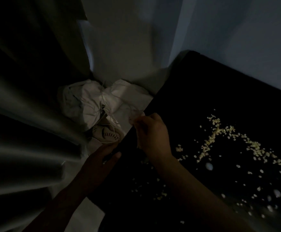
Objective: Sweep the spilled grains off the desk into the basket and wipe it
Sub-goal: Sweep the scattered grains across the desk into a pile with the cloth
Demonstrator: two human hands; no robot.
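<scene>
- Head view, and it is dim: the grains [217, 131] lie mostly in a long pale trail across the far right of the black desk [211, 91], with loose ones scattered toward the near edge.
- Judged from that, the sweeping is barely under way; most of the spill is left, and the wiping looks not yet begun.
- The right hand [153, 133] sits at the desk's left edge, fingers bent, with a pale blurred bit at the fingertips; what it is, or whether it is held, cannot be told.
- The left hand [101, 158] lies along that same edge lower down, thumb on top; too dark to tell if it holds anything.
- Below the edge, a white slotted basket [107, 135] peeks out, partly under a heap of white cloth [93, 101].
- The desk top is dark, flat and smooth-looking.
- A grey curtain [27, 114] hangs in folds on the left; a plain wall [236, 39] stands behind.
</scene>
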